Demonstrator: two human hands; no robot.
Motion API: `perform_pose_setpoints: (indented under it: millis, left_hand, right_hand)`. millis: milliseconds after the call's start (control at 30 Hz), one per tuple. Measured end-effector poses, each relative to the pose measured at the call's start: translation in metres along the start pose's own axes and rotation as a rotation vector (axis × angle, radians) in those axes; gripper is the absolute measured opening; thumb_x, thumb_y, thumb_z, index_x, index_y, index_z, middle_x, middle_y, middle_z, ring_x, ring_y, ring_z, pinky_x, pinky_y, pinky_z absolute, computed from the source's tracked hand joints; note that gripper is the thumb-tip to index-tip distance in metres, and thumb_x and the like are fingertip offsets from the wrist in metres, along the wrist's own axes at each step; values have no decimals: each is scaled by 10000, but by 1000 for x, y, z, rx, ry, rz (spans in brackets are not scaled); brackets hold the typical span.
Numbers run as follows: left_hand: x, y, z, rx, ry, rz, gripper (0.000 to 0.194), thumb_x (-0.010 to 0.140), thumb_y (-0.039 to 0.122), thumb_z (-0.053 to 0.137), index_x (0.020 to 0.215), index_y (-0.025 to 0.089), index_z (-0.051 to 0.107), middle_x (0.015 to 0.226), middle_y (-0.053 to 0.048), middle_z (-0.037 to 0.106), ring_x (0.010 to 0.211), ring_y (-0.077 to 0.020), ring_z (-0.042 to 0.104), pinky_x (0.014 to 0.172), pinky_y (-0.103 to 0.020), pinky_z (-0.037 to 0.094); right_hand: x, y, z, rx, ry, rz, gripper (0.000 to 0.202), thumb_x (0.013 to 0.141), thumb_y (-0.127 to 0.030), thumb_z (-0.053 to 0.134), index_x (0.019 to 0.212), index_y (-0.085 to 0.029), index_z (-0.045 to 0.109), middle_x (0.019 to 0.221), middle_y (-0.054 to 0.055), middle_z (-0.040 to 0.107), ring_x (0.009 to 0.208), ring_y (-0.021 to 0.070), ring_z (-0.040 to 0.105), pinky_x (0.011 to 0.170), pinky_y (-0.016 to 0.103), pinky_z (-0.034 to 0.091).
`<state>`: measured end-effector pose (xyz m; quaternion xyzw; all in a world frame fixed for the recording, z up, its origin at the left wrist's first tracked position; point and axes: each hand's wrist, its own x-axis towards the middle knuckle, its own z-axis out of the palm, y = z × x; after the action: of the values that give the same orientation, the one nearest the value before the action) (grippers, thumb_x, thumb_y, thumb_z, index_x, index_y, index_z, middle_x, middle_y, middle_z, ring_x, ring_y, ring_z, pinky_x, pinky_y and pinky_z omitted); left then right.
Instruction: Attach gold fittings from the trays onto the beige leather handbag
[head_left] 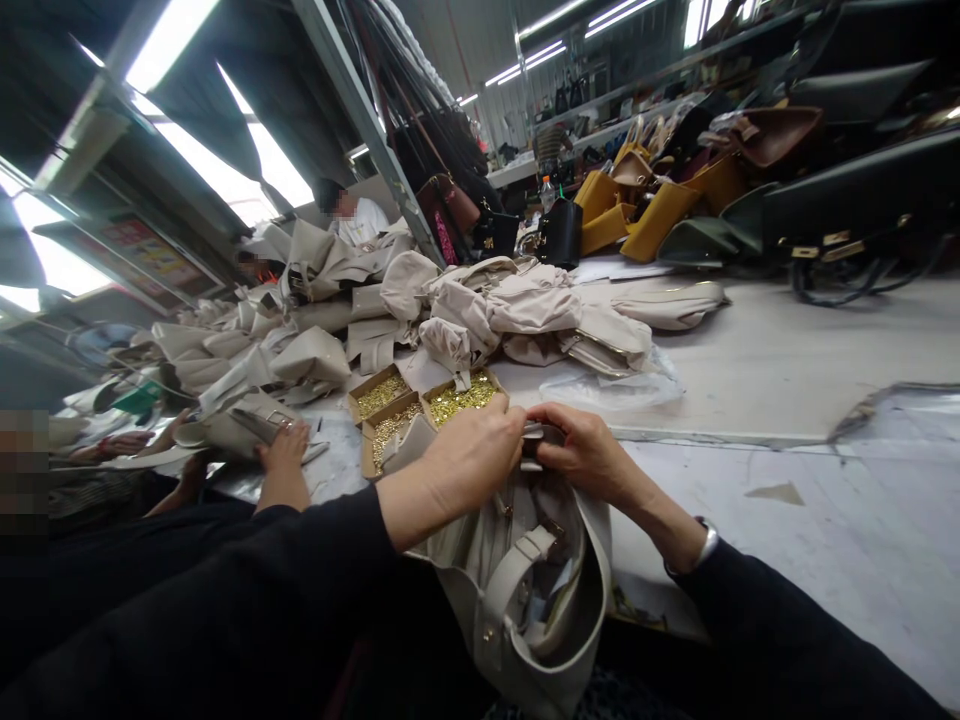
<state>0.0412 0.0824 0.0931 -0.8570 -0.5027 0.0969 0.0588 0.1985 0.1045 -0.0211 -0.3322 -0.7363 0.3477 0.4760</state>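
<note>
A beige handbag (487, 610) hangs at the table's front edge, its mouth open toward me and a strap with a buckle lying across it. My left hand (476, 450) is closed, its fingertips pinched at the bag's far top edge. Facing it, my right hand (589, 450) grips a beige piece at that same edge between thumb and fingers. The fingertips nearly meet; the exact spot they pinch is partly hidden. Just beyond my left hand stand small cardboard boxes of gold-coloured metal fittings (461, 398).
Beige bag bodies (525, 300) are heaped across the table behind the boxes, beside a clear plastic sheet (615, 380). Black bags (862, 210) and mustard bags (660, 220) are piled at the back right. At left, a co-worker's hand (285, 450) rests on another beige piece. A scrap (778, 493) lies at right.
</note>
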Motion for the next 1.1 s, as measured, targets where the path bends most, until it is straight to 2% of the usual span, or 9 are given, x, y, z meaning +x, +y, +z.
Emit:
perform_pose_setpoints:
  millis: [167,267,400,500,600,667,867,1033,1100]
  left_hand:
    - [23,-14,-14,-279,-9,70,130,729,89,675,663,200,662,740,-67,661,731,-230,670,723,-286,491]
    - [33,-19,-11,-410,-22,41,154,716,134,688,614,228,624,620,-17,616,614,-200,608,623,-266,433]
    - [33,-24,14,-596,120,-58,24,796,214,639,777,218,652,652,8,617,592,-169,555,558,-251,362]
    - [31,-31,40,-958,167,-71,150,824,284,644,942,196,670,636,30,608,572,-141,549,539,-225,370]
    - [31,-35,57,-1303,133,-149,240,796,367,702,919,161,699,659,0,656,574,-134,584,546,-222,416]
    - [29,-33,61,-1387,164,-198,234,783,362,723,880,150,713,732,-32,705,632,-145,627,596,-236,465]
    - [17,-19,62,-1058,390,-145,174,836,251,708,1002,204,728,929,-30,754,856,-183,694,800,-282,521]
    - [13,-15,63,-811,414,-65,449,801,112,706,1227,253,693,1169,-43,760,1085,-236,701,952,-337,517]
    - [14,-15,63,-804,430,-22,454,838,87,655,1254,264,693,1233,-42,748,1149,-233,687,998,-342,504]
  right_hand:
    - [-1,3,-2,20,-10,-16,418,738,-81,584,1123,-237,631,934,2,719,822,186,654,744,281,468]
    - [1,7,-7,65,10,68,404,735,-114,609,1121,-233,591,922,-5,705,786,175,633,714,276,463]
    - [4,14,-13,100,75,134,265,768,-185,640,1029,-220,613,927,11,703,859,194,640,750,290,481]
    - [6,19,-13,125,87,149,259,776,-196,646,1034,-213,644,935,14,710,858,191,647,756,292,492]
    - [6,22,-11,163,66,179,269,784,-208,664,1053,-208,666,956,18,720,829,184,653,749,291,502]
    - [6,22,-11,166,64,193,270,785,-214,680,1054,-210,674,958,19,724,831,186,656,753,293,507]
    - [8,16,-11,94,108,175,261,767,-198,664,1026,-213,692,924,16,728,823,192,653,744,300,503]
    - [9,15,-11,113,84,171,283,757,-162,634,1031,-216,684,898,6,718,808,187,636,732,297,478]
    - [9,15,-11,123,74,170,268,766,-160,635,1021,-221,691,885,1,715,790,184,630,718,293,470]
